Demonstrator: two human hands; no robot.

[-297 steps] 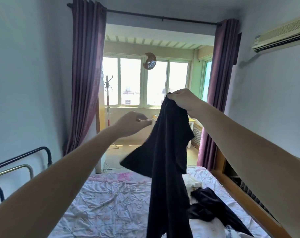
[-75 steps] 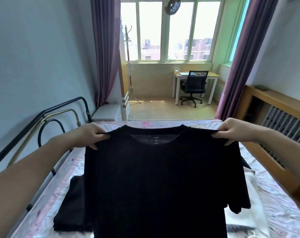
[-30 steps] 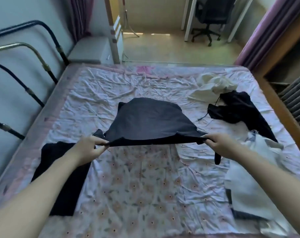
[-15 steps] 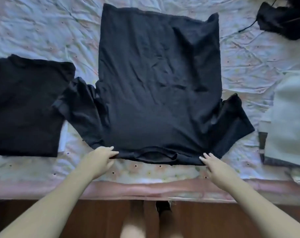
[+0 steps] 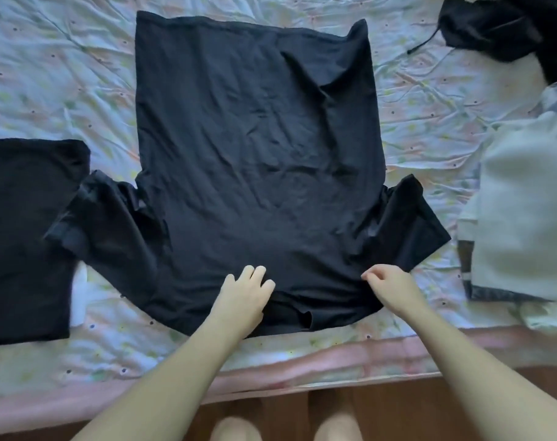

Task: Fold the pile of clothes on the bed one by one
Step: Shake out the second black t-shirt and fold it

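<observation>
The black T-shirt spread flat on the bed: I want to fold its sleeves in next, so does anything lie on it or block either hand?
Nothing visible does. The left hand and right hand already touch the black T-shirt, and nothing lies on it.

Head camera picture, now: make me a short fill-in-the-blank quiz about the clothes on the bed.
1. The spread-out T-shirt is ____ in colour.
2. Its collar lies at the edge of the bed ____ to the person.
3. The folded black garment lies to the T-shirt's ____.

Missing words: black; nearest; left
</observation>
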